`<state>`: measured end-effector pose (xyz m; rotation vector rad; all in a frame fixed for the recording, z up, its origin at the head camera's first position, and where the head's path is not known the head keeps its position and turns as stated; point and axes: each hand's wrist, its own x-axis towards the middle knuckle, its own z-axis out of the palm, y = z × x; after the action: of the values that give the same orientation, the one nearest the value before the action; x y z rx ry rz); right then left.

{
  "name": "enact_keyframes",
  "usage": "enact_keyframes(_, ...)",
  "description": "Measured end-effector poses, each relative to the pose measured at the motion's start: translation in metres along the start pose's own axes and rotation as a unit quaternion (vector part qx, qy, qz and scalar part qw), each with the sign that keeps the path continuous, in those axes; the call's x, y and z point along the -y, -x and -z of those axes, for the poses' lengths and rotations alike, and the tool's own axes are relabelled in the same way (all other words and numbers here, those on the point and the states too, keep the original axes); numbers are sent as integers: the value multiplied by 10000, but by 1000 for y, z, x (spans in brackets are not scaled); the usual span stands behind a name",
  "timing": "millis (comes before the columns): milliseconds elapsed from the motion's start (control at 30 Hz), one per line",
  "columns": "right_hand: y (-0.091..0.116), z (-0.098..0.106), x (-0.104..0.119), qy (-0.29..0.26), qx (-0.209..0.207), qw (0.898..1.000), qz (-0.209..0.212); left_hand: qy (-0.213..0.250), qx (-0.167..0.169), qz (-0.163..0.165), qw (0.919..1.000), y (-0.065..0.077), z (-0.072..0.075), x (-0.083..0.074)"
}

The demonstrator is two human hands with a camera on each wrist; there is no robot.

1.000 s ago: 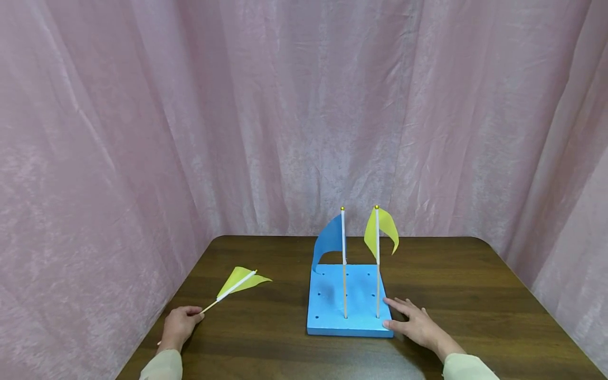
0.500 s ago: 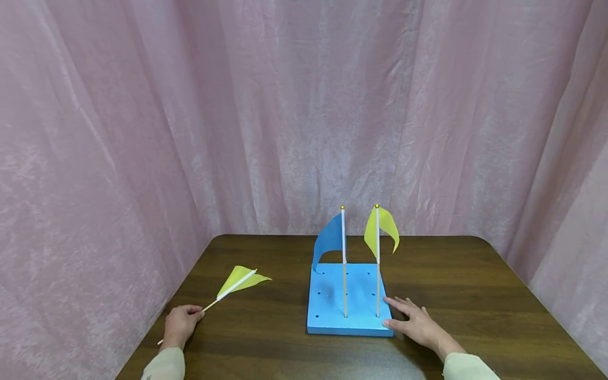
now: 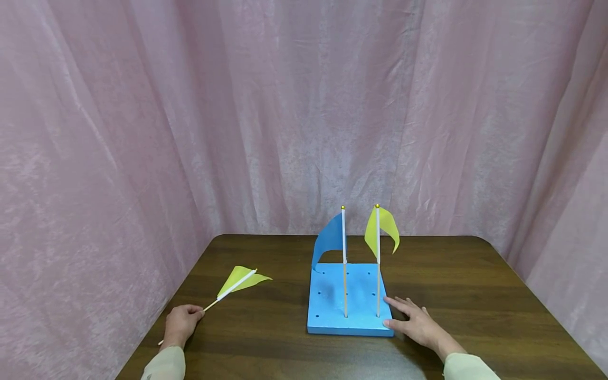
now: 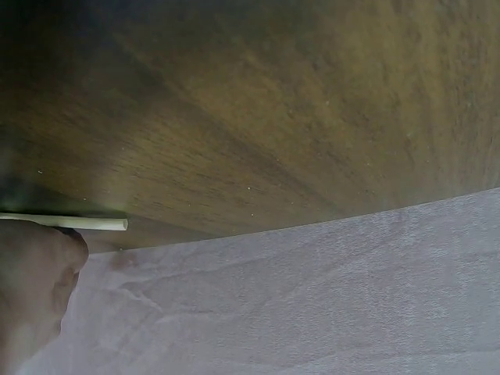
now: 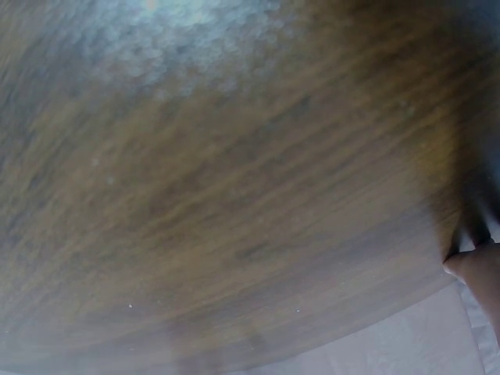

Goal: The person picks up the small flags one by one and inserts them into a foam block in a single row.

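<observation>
At the table's left side my left hand (image 3: 181,324) pinches the thin wooden stick of a yellow flag (image 3: 239,279), which lies low over the tabletop, its cloth pointing away to the right. The stick's bare end (image 4: 105,224) sticks out past my fingers in the left wrist view. My right hand (image 3: 418,324) has its fingers spread, thumb and index fingertip touching the right edge of a light blue board (image 3: 328,306) with several holes. Upright in the board's front row stand a blue flag (image 3: 330,237) at the middle and another yellow flag (image 3: 372,232) at the right.
The dark wooden table (image 3: 266,348) has rounded far corners. Pink curtains (image 3: 294,116) hang behind it and along both sides. Holes show at the board's front left and in its rows farther back.
Almost nothing moves. My left hand shifts very slightly to the right along the stick; the flags, the board and my right hand keep their places.
</observation>
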<state>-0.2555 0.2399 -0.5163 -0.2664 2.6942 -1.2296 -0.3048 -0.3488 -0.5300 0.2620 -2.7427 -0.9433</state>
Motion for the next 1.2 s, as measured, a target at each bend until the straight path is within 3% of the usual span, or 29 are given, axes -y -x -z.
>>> enact_keyframes(767, -1, 0, -1, -58, 32, 10000, -8, -123, 228, -34, 9997, -3, 7, -10)
enact_keyframes(1200, -1, 0, -1, -34, 31, 10000, 42, 75, -76, -153, 9998, -7, 0, -16)
